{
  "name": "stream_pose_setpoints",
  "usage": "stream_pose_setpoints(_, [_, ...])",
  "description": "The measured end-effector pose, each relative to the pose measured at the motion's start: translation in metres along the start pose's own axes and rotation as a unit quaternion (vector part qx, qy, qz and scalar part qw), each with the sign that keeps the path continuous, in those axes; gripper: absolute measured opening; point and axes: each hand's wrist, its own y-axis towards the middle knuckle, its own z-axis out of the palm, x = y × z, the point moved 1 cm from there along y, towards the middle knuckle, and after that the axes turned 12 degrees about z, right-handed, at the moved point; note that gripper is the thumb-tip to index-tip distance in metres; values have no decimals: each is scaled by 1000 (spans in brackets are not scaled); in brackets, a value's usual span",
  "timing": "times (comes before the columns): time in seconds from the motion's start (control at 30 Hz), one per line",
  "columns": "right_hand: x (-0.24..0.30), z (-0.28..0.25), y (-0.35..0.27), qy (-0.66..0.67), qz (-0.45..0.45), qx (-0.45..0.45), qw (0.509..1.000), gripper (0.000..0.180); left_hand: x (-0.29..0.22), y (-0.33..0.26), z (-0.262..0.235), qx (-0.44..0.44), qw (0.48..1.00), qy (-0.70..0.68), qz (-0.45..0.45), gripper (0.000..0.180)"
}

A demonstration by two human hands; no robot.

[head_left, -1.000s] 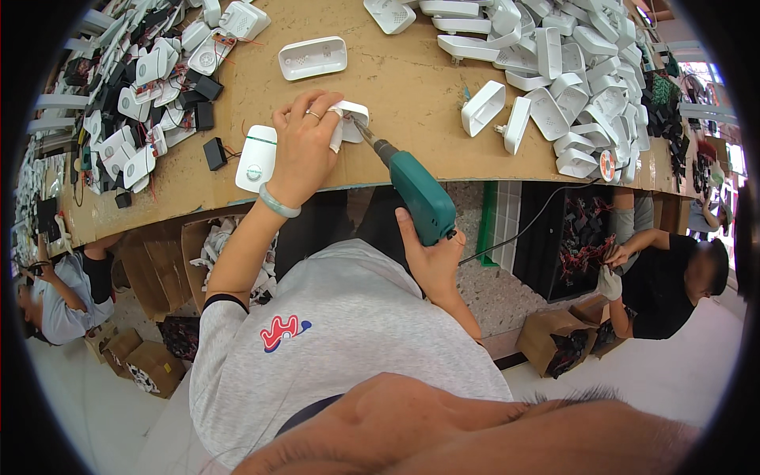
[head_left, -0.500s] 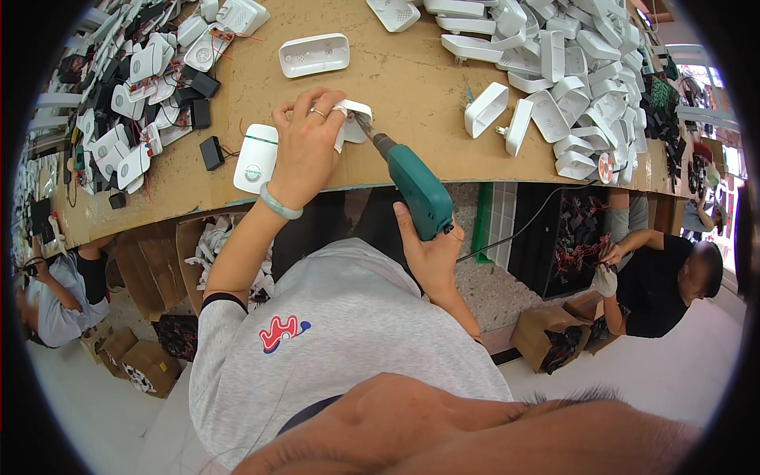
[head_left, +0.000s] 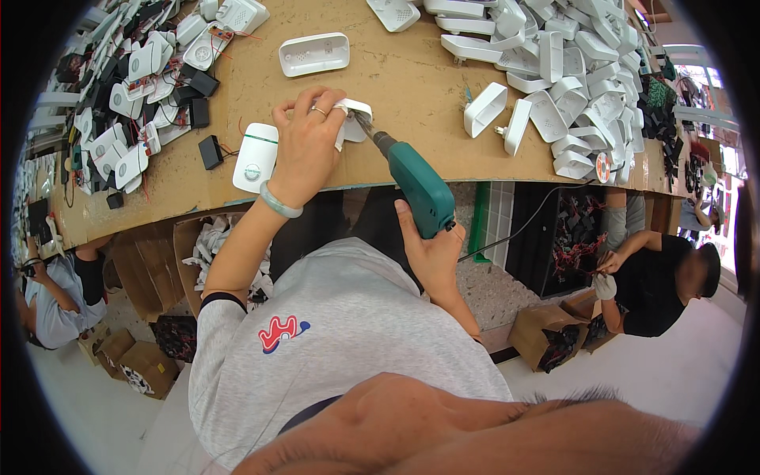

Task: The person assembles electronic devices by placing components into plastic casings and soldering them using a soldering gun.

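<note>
A white plastic housing (head_left: 358, 127) stands on the cardboard-covered table, gripped by my left hand (head_left: 310, 131), whose fingers cover part of it. In my right hand (head_left: 431, 257) is a green corded power drill (head_left: 421, 188), held by its lower end. Its bit reaches into the housing's open side; the tip is hidden there. Left of my wrist lies a white device cover (head_left: 256, 158) with a green stripe. Beside that cover is a small black box (head_left: 211, 153) on wires. An empty white shell (head_left: 315, 55) lies beyond my left hand.
White shells (head_left: 566, 87) are heaped at the far right, with two nearer ones standing apart. Covers with black boxes and red wires (head_left: 131, 142) pile up at the left. A black cable (head_left: 526, 222) runs from the drill side. Co-workers (head_left: 661, 281) sit at both sides, near cardboard boxes (head_left: 546, 332).
My hands, the drill and the housing stay almost where they were. At the right, the co-worker's hands have shifted slightly.
</note>
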Motion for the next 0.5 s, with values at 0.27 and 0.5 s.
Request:
stream_pose_setpoints(0.27, [0, -3, -4, 19, -18, -9, 1000, 29, 0, 2, 2, -13, 1000, 1, 12, 26])
stream_pose_setpoints(0.5, [-7, -6, -12, 50, -1, -15, 999, 27, -1, 2, 2, 4, 1000, -3, 1, 28])
